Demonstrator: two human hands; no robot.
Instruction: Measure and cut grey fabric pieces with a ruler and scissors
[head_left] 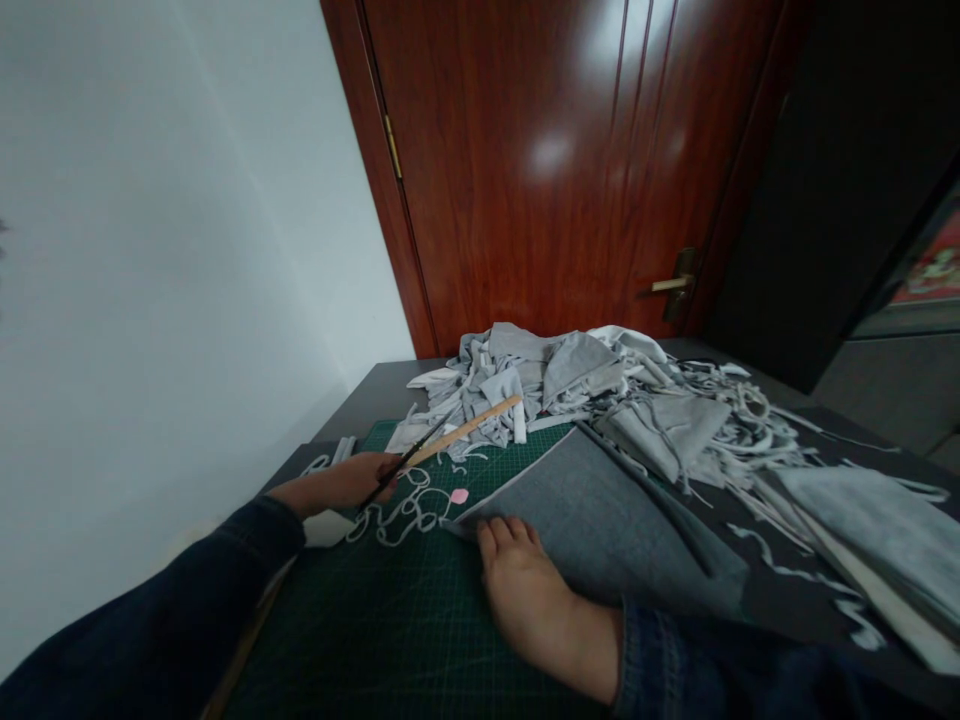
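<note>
My left hand is closed around a thin dark stick-like tool, whose exact kind I cannot make out. Just past its fingers lies a flat wooden strip, which points toward a heap of scraps; whether the hand also grips it is unclear. My right hand lies palm down, fingers stretched, on the left corner of a grey cloth piece. The cloth is spread over a green cutting mat. Curled white strips and a small pink piece lie between the hands.
Grey and white fabric scraps are heaped at the table's back edge, before a brown door. More strips and cloth pieces lie on the right. A white wall stands close on the left.
</note>
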